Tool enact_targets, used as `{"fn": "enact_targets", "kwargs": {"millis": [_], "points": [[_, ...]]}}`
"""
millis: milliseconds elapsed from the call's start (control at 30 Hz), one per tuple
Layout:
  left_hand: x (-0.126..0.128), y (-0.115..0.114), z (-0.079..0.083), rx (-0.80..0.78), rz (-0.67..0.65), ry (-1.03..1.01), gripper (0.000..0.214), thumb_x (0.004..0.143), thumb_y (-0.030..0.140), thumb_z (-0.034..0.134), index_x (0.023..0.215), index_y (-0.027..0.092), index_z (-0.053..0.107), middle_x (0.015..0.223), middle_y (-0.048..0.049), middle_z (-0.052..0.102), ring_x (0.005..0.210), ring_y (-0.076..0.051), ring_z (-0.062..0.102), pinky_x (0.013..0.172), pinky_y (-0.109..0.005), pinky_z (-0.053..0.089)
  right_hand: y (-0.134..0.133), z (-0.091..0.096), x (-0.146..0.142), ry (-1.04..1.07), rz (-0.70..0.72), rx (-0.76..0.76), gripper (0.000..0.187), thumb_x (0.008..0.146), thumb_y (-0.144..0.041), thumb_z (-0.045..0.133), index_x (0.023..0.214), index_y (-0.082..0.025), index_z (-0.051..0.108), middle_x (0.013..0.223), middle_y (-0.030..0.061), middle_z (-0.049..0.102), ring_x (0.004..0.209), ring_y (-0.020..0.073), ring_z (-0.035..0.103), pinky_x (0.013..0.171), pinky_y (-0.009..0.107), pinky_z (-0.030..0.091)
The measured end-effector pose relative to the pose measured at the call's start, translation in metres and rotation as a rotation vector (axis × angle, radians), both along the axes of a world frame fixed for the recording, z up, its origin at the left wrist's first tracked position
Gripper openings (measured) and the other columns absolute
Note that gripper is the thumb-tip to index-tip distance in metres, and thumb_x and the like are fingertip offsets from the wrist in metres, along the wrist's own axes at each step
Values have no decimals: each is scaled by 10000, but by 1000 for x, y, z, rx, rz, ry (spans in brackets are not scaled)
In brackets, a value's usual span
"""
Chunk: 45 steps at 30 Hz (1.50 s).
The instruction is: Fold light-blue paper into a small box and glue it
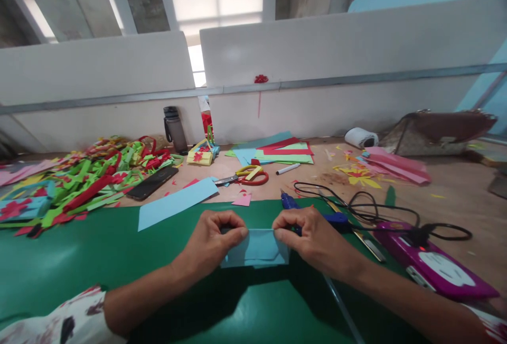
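A small folded piece of light blue paper (256, 249) lies on the green cutting mat (119, 259) in front of me. My left hand (209, 244) pinches its upper left edge with thumb and fingers closed. My right hand (312, 238) pinches its upper right edge the same way. Both hands rest low over the mat, about a paper's width apart. Just behind my right hand lies a blue glue gun (336, 220) with a black cord (376, 209).
A long light blue strip (178, 202), red and yellow scissors (249, 175), a white marker (288, 169), a black phone (152, 183) and a dark bottle (175, 129) lie beyond. Cut paper scraps (79, 180) are heaped left, paper sheets (277, 151) behind, a purple device (431, 265) right.
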<state>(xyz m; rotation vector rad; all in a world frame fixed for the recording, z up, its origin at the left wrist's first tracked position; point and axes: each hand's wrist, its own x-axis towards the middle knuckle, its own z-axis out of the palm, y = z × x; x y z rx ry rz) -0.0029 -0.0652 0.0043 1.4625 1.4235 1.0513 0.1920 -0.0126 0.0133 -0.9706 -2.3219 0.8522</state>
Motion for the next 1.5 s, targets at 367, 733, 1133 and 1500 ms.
{"fn": "enact_targets", "kwargs": {"millis": [367, 733, 1133, 1500], "points": [[-5, 1, -5, 13, 17, 54, 196, 716, 310, 589, 668, 120, 591, 587, 14, 492, 548, -96, 386, 514, -211, 302, 3, -4, 3, 37, 48, -61, 239, 779, -125, 443, 711, -160, 669, 672, -5, 650, 644, 122, 568, 582, 205, 386], [17, 0, -2, 176, -120, 209, 135, 711, 181, 543, 673, 115, 655, 636, -18, 615, 617, -123, 515, 598, -217, 369, -9, -18, -10, -2, 55, 203, 161, 814, -200, 494, 683, -187, 587, 629, -45, 606, 556, 86, 483, 1001, 442, 217], [-7, 0, 5, -84, -50, 20, 192, 651, 303, 621, 667, 112, 625, 572, 30, 511, 543, -89, 382, 533, -209, 285, 2, -8, 0, -13, -53, 213, 220, 811, -209, 454, 601, -183, 515, 566, -50, 540, 575, 105, 483, 841, 349, 326], [-14, -2, 6, -104, -7, -11, 183, 644, 276, 656, 709, 105, 651, 598, 19, 558, 562, -89, 414, 553, -212, 305, 3, -3, 0, 36, -62, 132, 196, 771, -180, 462, 586, -171, 525, 596, -31, 545, 586, 105, 492, 584, 235, 346]]}}
